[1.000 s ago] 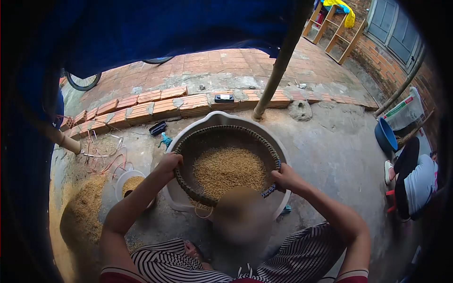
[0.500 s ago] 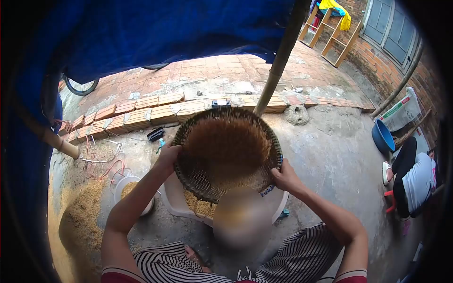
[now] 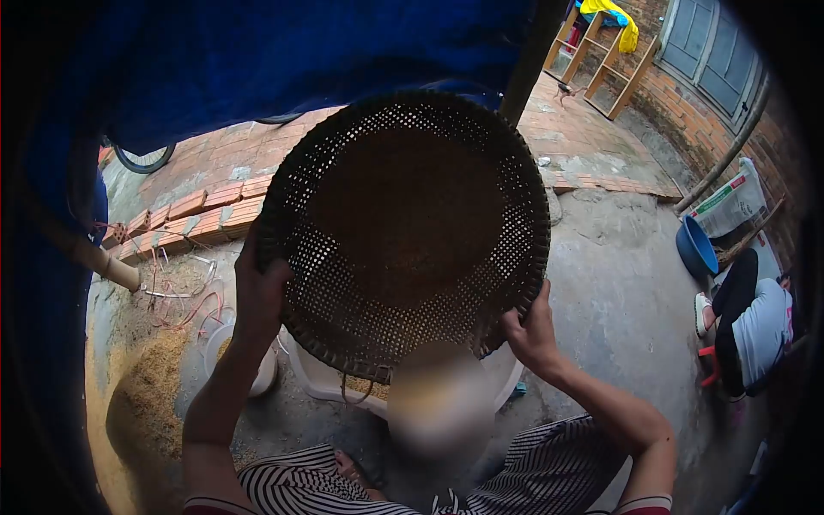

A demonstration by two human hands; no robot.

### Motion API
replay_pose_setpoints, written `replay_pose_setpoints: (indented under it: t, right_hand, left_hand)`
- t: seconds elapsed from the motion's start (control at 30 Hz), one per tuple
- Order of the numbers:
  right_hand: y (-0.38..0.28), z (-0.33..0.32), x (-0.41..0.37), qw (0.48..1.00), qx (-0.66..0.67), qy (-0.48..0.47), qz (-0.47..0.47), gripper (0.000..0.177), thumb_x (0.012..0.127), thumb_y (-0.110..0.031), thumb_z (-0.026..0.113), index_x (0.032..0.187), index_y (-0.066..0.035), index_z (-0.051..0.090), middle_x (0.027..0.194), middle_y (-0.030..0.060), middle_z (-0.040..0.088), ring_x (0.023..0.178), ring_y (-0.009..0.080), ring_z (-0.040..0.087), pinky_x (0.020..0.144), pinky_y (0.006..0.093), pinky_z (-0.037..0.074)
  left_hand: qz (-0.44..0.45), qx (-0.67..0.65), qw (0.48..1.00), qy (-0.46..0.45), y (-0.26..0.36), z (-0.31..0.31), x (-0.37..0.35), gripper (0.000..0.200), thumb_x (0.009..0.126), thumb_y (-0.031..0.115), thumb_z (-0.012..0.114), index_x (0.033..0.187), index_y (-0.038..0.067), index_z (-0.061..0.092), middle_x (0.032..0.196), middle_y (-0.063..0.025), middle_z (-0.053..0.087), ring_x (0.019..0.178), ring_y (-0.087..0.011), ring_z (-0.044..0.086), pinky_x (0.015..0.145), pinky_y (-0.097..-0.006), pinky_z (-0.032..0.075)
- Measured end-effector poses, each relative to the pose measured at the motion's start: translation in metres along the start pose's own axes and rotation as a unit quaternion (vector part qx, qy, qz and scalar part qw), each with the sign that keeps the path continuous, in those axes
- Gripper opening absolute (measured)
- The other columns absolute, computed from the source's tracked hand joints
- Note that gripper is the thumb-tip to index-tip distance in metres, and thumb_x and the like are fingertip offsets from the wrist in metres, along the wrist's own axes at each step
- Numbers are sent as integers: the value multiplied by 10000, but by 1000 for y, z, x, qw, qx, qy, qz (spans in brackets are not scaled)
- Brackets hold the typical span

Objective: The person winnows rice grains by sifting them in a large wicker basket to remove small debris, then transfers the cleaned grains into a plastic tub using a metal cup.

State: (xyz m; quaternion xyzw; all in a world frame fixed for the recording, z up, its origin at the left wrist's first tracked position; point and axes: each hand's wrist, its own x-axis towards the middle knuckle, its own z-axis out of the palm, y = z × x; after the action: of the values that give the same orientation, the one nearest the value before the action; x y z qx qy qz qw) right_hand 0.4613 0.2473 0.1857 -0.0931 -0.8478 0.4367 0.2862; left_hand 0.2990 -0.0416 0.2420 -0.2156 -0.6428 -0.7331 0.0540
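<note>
A round woven sieve (image 3: 519,249) fills the middle of the view, raised and tilted so its open mesh faces me. Brown grain or husk (image 3: 408,215) lies in a dark mass over its centre. My left hand (image 3: 260,287) grips the left rim, and my right hand (image 3: 532,335) grips the lower right rim with the thumb on the near side. Beneath the sieve, a white basin (image 3: 313,373) shows in part, holding yellowish grain (image 3: 369,389). A pale blur in front of the basin hides part of it.
A white bucket (image 3: 264,378) and a grain heap (image 3: 154,378) are on the left. Bamboo posts (image 3: 112,264) support a blue tarp (image 3: 300,60). A low brick row (image 3: 206,223) lies ahead. At right, a person (image 3: 760,330) sits near a blue tub (image 3: 696,246).
Both hands have lifted the sieve toward me, so it looks larger and covers more of the brick row and basin. The brown mass looked motion-blurred before and is darker now.
</note>
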Motion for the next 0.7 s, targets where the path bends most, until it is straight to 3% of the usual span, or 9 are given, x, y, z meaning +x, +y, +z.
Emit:
replay_pose_setpoints:
  t: [0.1,0.13,0.2,0.27,0.37,0.43,0.5,0.57,0.7]
  right_hand:
    - [-4,-2,21,990,-59,-59,114,341,762,-110,485,1012,64,332,786,202,578,740,270,612,642,345,473]
    - [2,-2,22,990,-58,-60,112,341,762,-110,485,1012,64,332,786,202,578,740,270,612,642,345,473]
    - [36,0,22,964,-139,-137,179,328,769,-143,481,990,76,380,793,201,582,761,277,610,658,352,473]
    - [61,-2,12,962,-97,-178,185,282,768,-156,468,922,79,450,679,158,573,589,233,588,526,339,463]
    - [28,-13,13,899,10,-277,339,175,751,-128,453,774,43,484,504,91,503,355,127,445,316,275,325]
    - [9,-18,12,908,10,-261,328,173,753,-124,451,797,42,471,540,100,522,402,146,484,358,284,367]
    - [-6,-20,13,918,13,-244,311,175,755,-120,449,821,41,458,575,110,542,448,164,524,400,293,409]
    - [-11,-20,10,979,-97,-119,130,225,768,-99,458,931,41,391,676,127,576,585,202,587,531,310,468]
    - [-8,-8,15,1000,-4,-23,17,333,783,-76,488,1015,30,275,743,154,583,682,226,608,616,323,479]
  left_hand:
    - [-76,-23,997,-16,-63,-6,21,453,695,-18,439,1147,4,462,902,-31,568,756,-97,540,656,-220,442]
    - [-176,-92,980,-5,-80,-1,23,506,697,-46,395,1201,-19,432,1052,-109,565,895,-180,568,778,-275,467]
    - [-294,-164,941,-39,-134,-8,24,424,693,-57,392,1105,-16,480,925,-97,582,781,-182,585,726,-291,494]
    - [-370,-139,916,-63,-147,-14,9,387,685,-62,396,1056,-9,491,864,-87,571,735,-183,579,703,-306,502]
    - [-474,-110,871,-71,-148,-26,-2,335,669,-69,407,982,2,500,788,-71,547,680,-179,564,660,-314,509]
    - [-512,-104,850,-60,-129,-23,-6,318,661,-70,415,957,6,499,775,-66,533,670,-173,555,639,-308,508]
    - [-372,-149,916,-27,-90,-16,-8,342,666,-62,413,991,4,498,805,-67,530,696,-165,554,621,-289,501]
    - [-242,-84,966,-9,-44,-7,-8,490,658,-57,414,1144,-11,455,936,-77,556,779,-155,554,683,-267,478]
    - [20,-35,999,-4,-14,-2,8,520,679,-27,422,1199,-23,431,1021,-82,558,856,-129,543,728,-255,452]
